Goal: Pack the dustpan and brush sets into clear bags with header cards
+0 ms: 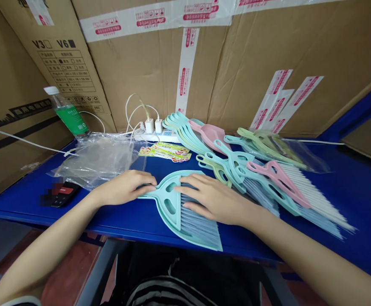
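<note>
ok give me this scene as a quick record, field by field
left hand: thumb and fingers closed on the handle end of the teal dustpan and brush; the hand itself
right hand: laid over the brush, fingers spread
brush position: lying in the dustpan
right side: pile of brushes, teal and pink among them
back: stacked dustpans, power strip, printed cards
left side: clear plastic bags, green-labelled bottle
surface: blue table

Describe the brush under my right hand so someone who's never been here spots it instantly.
On the blue table, near the front edge, find your left hand and right hand at a pale teal dustpan. The brush lies on it, matching teal with grey-blue bristles. Unlike the brushes heaped to its right, it alone has a hand over its bristles.
</note>
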`<state>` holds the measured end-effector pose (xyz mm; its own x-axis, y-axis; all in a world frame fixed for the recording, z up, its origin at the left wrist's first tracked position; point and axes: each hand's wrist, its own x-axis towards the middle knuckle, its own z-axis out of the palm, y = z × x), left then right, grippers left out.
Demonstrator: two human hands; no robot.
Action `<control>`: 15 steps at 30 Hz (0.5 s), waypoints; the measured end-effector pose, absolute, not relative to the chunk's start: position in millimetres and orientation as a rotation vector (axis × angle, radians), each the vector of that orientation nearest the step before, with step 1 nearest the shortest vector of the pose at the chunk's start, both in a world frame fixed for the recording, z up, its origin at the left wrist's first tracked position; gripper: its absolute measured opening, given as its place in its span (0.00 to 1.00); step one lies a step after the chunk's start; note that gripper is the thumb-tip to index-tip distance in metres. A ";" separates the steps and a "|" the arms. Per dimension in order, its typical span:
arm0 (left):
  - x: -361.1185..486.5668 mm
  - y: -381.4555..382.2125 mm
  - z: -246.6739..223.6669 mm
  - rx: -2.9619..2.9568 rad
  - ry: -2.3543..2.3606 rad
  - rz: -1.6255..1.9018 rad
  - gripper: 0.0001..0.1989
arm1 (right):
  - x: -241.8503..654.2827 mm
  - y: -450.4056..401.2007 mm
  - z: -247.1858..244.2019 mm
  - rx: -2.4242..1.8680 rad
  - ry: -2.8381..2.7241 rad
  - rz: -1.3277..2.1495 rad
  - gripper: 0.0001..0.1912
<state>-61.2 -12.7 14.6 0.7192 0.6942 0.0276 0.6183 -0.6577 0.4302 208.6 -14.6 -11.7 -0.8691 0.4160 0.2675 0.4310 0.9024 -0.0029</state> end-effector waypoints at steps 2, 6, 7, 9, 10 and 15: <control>-60.1 -13.4 19.8 2.652 1.087 0.223 0.17 | 208.3 -15.1 -11.2 -0.643 -2.812 -0.087 0.17; -54.8 -8.3 30.8 2.843 1.208 0.121 0.15 | 207.2 -14.4 -10.2 -0.642 -2.832 -0.081 0.16; -52.2 -5.0 32.6 2.879 1.222 0.105 0.14 | 206.6 -14.2 -9.9 -0.645 -2.834 -0.085 0.16; -46.1 3.7 33.2 2.935 1.253 0.103 0.14 | 204.8 -14.1 -8.6 -0.653 -2.841 -0.110 0.15; -43.1 8.5 31.9 2.958 1.275 0.124 0.15 | 203.8 -13.9 -7.5 -0.658 -2.850 -0.130 0.16; -37.4 22.8 15.4 2.982 1.246 0.242 0.24 | 199.9 -4.3 6.8 -0.630 -2.914 -0.190 0.19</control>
